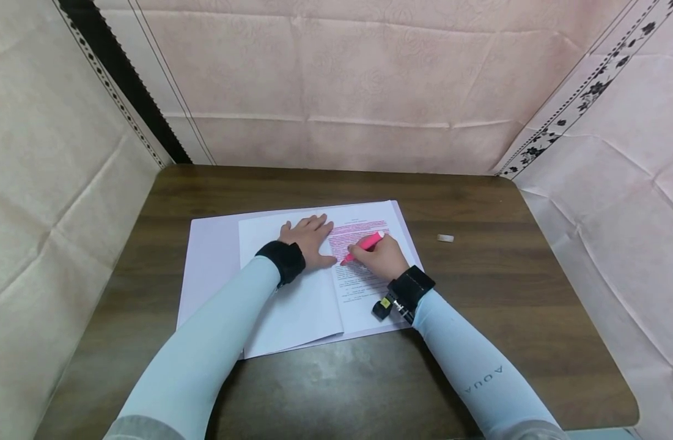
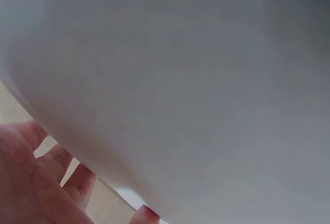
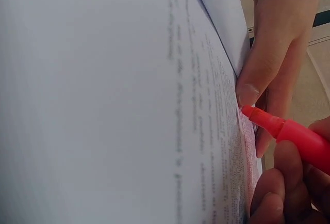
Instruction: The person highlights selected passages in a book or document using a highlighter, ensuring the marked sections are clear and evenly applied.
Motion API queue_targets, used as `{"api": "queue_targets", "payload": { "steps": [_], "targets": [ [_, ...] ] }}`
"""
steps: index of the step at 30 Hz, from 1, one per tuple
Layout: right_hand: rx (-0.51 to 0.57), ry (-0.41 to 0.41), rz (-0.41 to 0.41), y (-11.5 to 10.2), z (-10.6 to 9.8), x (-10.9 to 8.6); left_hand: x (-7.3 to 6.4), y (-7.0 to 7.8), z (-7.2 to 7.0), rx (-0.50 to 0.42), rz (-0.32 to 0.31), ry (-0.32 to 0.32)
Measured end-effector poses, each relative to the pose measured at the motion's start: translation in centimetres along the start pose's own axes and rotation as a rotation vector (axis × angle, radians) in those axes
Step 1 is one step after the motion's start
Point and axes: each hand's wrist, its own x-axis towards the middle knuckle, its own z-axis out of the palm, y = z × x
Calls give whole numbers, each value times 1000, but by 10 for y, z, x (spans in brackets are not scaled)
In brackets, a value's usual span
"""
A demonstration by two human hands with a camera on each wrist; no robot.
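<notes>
My right hand point(image 1: 387, 258) pinches a pink highlighter point(image 1: 369, 241), its tip at the left side of a line on the printed page point(image 1: 364, 290). The upper lines of that page carry pink marking; the lower lines are plain black print. In the right wrist view the uncapped tip of the highlighter point(image 3: 304, 142) points toward the left thumb. My left hand point(image 1: 310, 241) rests with spread fingers on the blank left page point(image 1: 292, 318), thumb reaching onto the printed page's edge. The left wrist view shows mostly pale paper point(image 2: 170, 79) and parts of the left hand point(image 2: 41, 177).
The pages lie in an open pale lavender folder point(image 1: 209, 263) on a brown wooden table point(image 1: 474, 318). A small whitish piece point(image 1: 445, 238), perhaps a cap, lies right of the folder. Patterned cloth point(image 1: 369, 79) hangs behind the table and at both sides.
</notes>
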Motion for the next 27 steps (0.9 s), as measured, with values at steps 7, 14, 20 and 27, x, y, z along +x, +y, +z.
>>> {"api": "queue_targets", "payload": {
  "steps": [7,14,20,27],
  "targets": [
    [-10,-12,-9,0,1,1,7,-2,4,9,-6,-2],
    [-28,-7,-3,-3,2,-2,15,-6,11,18,-3,5],
    [-41,-4,14,-5,1,-3,15,-6,11,16,2,5],
    [-45,-9,19,-7,-2,-3,15,-6,11,13,-3,2]
  ]
}}
